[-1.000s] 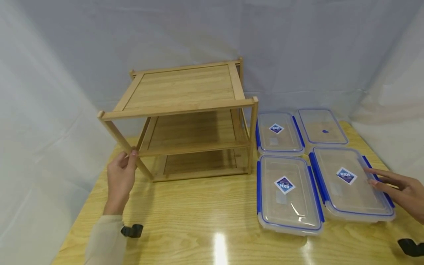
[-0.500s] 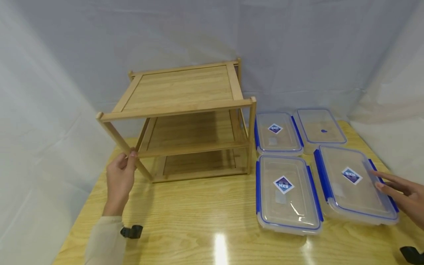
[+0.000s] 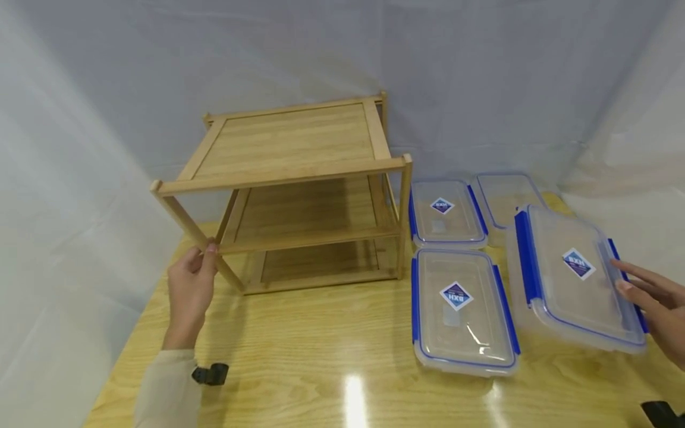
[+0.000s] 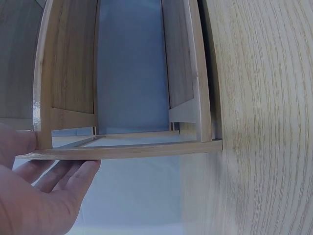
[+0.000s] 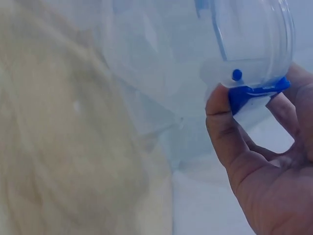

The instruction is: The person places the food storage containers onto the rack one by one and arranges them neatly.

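My left hand point(image 3: 189, 291) grips the front left post of a three-tier wooden shelf rack point(image 3: 294, 139), at the height of its middle shelf. In the left wrist view the thumb of that hand point(image 4: 44, 196) lies on one side of the rack's post point(image 4: 122, 151) and the fingers on the other. At the right, my right hand point(image 3: 655, 306) holds a clear food container point(image 3: 562, 309) by its right side, thumb on the lid. This container has blue clips and a diamond label, and it is tilted with its left side raised. The right wrist view shows fingers around a blue clip point(image 5: 254, 94).
Three similar food containers lie on the wooden table point(image 3: 299, 356): one in front point(image 3: 471, 333), one behind it point(image 3: 452, 229) beside the rack, and one at the back right point(image 3: 503, 196), partly hidden. White cloth point(image 3: 481, 89) hangs behind and at both sides.
The container in my right hand has risen and tilted, moving slightly right, away from its neighbour, and now covers part of the back right container. My left hand keeps its grip on the post.
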Demonstrator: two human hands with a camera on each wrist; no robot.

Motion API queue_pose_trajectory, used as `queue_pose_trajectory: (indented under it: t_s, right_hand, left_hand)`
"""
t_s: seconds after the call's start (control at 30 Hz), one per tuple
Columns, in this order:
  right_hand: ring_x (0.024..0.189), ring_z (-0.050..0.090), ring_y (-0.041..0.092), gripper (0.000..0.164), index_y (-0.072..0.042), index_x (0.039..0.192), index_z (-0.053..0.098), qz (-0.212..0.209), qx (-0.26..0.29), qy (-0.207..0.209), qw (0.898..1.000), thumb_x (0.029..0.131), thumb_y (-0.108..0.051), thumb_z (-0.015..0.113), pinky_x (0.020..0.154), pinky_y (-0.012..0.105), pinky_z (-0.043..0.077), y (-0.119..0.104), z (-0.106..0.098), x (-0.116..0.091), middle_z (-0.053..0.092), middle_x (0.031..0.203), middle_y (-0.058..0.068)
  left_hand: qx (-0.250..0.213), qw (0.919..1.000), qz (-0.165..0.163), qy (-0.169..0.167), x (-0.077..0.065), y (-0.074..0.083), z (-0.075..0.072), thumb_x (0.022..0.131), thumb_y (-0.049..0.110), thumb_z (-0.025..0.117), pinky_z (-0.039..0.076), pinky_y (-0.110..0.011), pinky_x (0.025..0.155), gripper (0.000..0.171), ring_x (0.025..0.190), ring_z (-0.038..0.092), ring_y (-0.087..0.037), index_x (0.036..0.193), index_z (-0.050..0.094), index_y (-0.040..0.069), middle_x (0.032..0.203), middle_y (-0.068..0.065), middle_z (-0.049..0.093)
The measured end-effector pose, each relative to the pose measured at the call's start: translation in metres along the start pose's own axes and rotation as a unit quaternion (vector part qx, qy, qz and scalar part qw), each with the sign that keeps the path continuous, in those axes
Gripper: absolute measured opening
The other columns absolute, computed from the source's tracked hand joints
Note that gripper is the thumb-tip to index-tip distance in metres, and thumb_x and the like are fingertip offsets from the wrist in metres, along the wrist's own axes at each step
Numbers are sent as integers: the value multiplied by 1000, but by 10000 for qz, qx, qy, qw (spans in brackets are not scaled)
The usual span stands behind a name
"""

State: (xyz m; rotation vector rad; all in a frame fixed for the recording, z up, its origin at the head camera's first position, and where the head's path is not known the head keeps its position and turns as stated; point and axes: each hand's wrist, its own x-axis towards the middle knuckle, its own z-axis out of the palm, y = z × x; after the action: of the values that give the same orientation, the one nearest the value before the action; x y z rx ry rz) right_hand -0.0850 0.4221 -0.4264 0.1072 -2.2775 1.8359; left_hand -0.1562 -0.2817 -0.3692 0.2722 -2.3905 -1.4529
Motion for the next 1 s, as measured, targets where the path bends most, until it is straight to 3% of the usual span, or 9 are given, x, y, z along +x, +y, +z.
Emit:
queue_pose_trajectory:
  t_s: [0.1, 0.33, 0.63, 0.73, 0.83, 0.87, 0.93, 1.0]
  right_hand:
    - [87, 69, -1, 51, -15, 150, 51, -193, 806, -40, 9966, 104, 7, 47, 54, 23, 60, -10, 5, 6, 66, 115, -19]
    - [85, 73, 9, 49, -4, 150, 48, -914, 1359, -259, 9862, 104, 12, 42, 56, 23, 60, -35, 23, 25, 72, 114, -5]
    - [84, 75, 16, 47, -5, 150, 49, -742, 2010, -387, 9760, 105, 9, 42, 59, 27, 62, -79, 42, 57, 73, 116, 0]
    - [84, 75, 16, 47, -8, 150, 50, -467, 1989, -358, 9783, 106, 5, 46, 60, 29, 62, -94, 48, 67, 71, 118, -2]
    - [85, 75, 17, 45, -9, 149, 52, -265, 2054, -315, 9778, 104, 2, 51, 62, 30, 62, -109, 54, 76, 70, 120, -3]
    - [86, 75, 18, 45, -9, 148, 53, -194, 2074, -290, 9776, 104, 1, 53, 62, 31, 62, -114, 56, 80, 69, 121, -3]
    - [83, 75, 17, 45, -8, 147, 54, -146, 2153, -310, 9760, 103, 1, 55, 63, 29, 62, -123, 59, 87, 67, 124, -2]
    - [81, 74, 16, 44, -8, 146, 55, -99, 2219, -295, 9746, 102, 0, 57, 62, 27, 62, -132, 63, 93, 63, 129, -1]
  left_hand:
    - [-32, 10000, 31, -11, 0, 0, -1, 108, 39, 47, 50, -40, 103, 48, 128, 58, -30, 144, 56, 8, 141, -14, 59]
    - [-9, 10000, 20, -3, -1, 1, -1, 108, 40, 47, 51, -41, 103, 49, 128, 58, -30, 145, 56, 9, 142, -14, 58]
    - [3, 10000, -16, 12, 1, 1, -1, 107, 43, 47, 51, -40, 103, 50, 128, 58, -30, 140, 60, 6, 143, -11, 58]
    - [-8, 10000, 25, 31, 1, 1, 0, 107, 42, 48, 58, -22, 80, 50, 127, 58, -30, 129, 65, 0, 143, -10, 57]
    - [2, 10000, 50, 77, 0, 2, 0, 107, 41, 49, 48, -16, 60, 49, 126, 60, -31, 126, 66, -1, 142, -10, 59]
    - [11, 9999, 58, 84, 0, 2, 0, 107, 41, 49, 49, -16, 60, 49, 125, 60, -31, 127, 66, -1, 141, -11, 59]
    - [39, 9999, 47, 106, 0, 2, 0, 107, 41, 49, 57, -20, 77, 48, 124, 61, -31, 136, 63, 5, 138, -13, 61]
    - [33, 9999, 51, 114, -1, 2, 0, 108, 40, 48, 58, -32, 92, 48, 123, 61, -31, 140, 61, 7, 136, -15, 62]
